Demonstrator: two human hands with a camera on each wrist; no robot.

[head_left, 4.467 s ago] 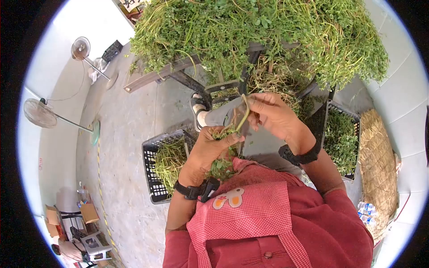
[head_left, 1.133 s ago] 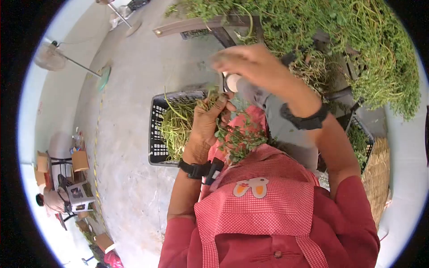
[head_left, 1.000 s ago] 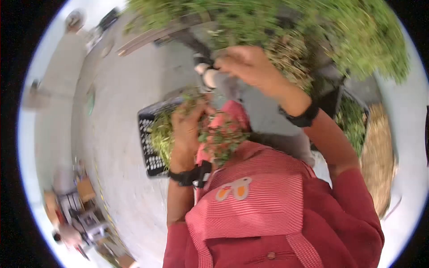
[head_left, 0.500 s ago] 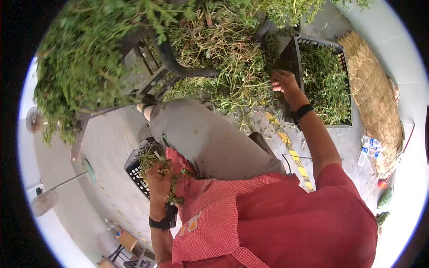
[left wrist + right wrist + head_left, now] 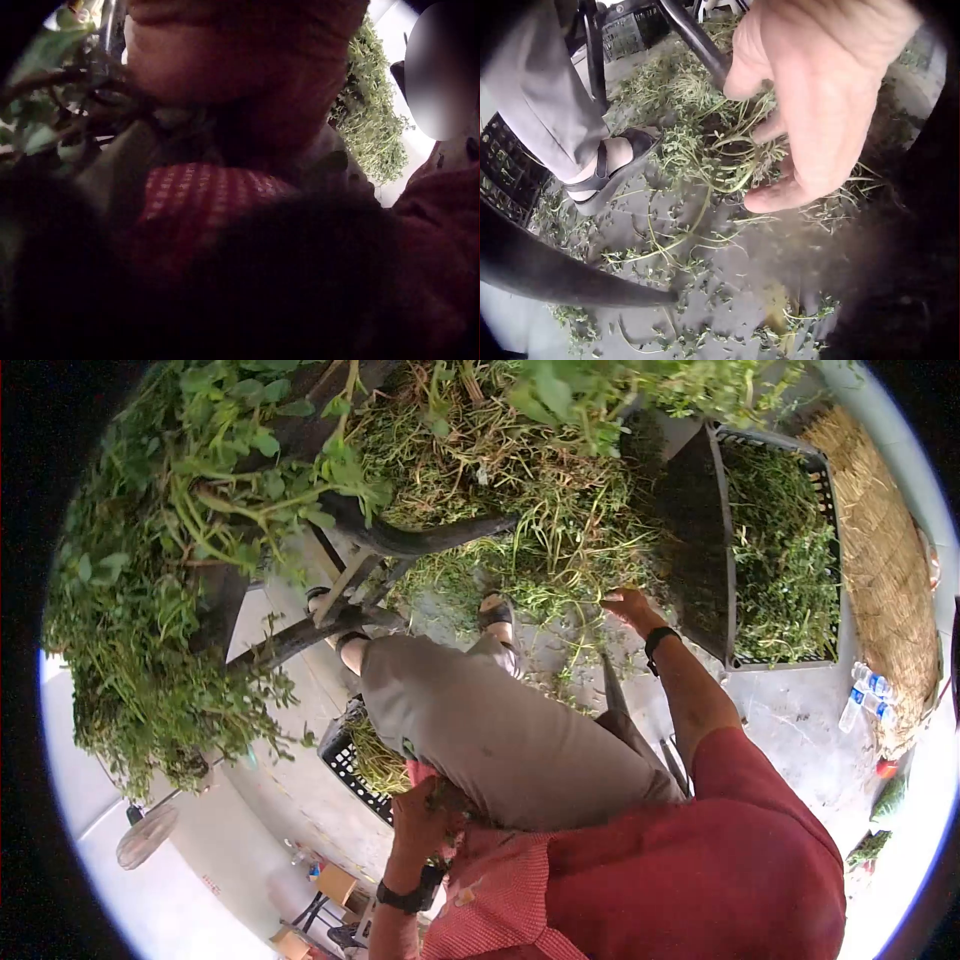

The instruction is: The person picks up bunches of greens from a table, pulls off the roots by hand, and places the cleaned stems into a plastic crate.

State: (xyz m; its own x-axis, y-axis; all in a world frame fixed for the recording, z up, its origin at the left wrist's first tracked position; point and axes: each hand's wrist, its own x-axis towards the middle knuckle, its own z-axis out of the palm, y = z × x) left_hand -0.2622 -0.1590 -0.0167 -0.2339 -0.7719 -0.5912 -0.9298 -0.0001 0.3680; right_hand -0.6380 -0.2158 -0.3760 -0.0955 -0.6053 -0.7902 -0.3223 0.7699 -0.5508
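Observation:
My left hand [image 5: 420, 825] is held low by the apron and grips a small bunch of leafy green stems [image 5: 45, 127], mostly hidden under the hand in the head view. My right hand [image 5: 632, 612] reaches down and out over the plant heap [image 5: 500, 470] on the floor. In the right wrist view its thumb and fingers [image 5: 776, 196] are parted and loosely bent, with thin stems showing behind the gap between them. A large mass of leafy greens [image 5: 150, 590] hangs over the table at the upper left.
A black crate [image 5: 700, 540] full of greens stands right of the heap, beside a rolled straw mat [image 5: 885, 510] and water bottles [image 5: 870, 695]. A smaller black crate [image 5: 350, 772] with stems is at the left. A curved black leg [image 5: 430, 540] and sandalled feet [image 5: 497, 615] are close by.
The head view has swung right and down. The right hand has left the left hand's bunch and moved out over the floor heap. The left hand keeps its bunch near the lap.

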